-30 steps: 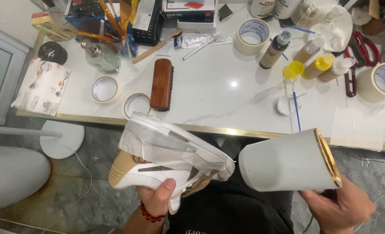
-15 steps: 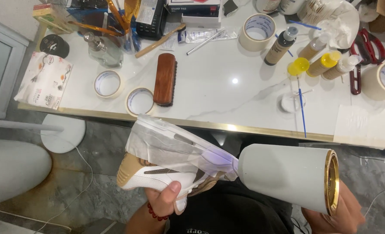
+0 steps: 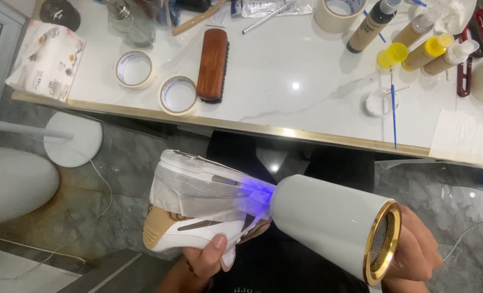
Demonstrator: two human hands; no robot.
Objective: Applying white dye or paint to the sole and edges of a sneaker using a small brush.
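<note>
My left hand [image 3: 207,258] grips a white sneaker [image 3: 198,214] from below, thumb on its side. The shoe has a tan sole and masking tape wrapped over its upper. My right hand [image 3: 415,255] holds a white hair dryer [image 3: 328,225] with a gold mesh rear end. The dryer's nozzle points at the sneaker's taped side, almost touching it, and a blue glow shows where they meet. Both are held over my lap, below the table's gold edge.
A white marble table [image 3: 285,76] carries two masking tape rolls [image 3: 178,95], a wooden brush [image 3: 212,65], a thin blue paintbrush [image 3: 393,111], yellow-capped bottles [image 3: 428,51], a spray bottle [image 3: 369,27] and a tissue pack [image 3: 48,59]. A white round stand base [image 3: 74,138] sits on the floor.
The dryer swung from pointing away to aiming its nozzle at the sneaker's side, and a blue light now glows there. The view has shifted down toward my lap.
</note>
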